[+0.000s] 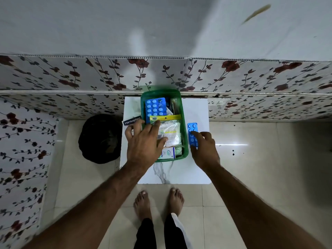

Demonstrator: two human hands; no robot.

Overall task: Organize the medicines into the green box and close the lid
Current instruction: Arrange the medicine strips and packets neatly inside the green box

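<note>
An open green box (pixel 185 126) stands on a small white marble-patterned table (pixel 197 166). Inside lie a blue blister strip (pixel 154 107), a clear packet of cotton buds with a yellow header (pixel 170 130) and a small white-and-green carton (pixel 168 153). My left hand (pixel 143 141) is spread over the box's left side, fingers resting on the cotton-bud packet. My right hand (pixel 203 147) pinches a second blue blister strip (pixel 192 129) lying on the table just right of the box. A dark Hansaplast box (pixel 131 121) lies left of the green box. No lid is visible.
The table stands against a floral-patterned wall (pixel 71 76). A round black object (pixel 100 138) sits on the tiled floor left of the table. My bare feet (pixel 159 202) stand in front of the table.
</note>
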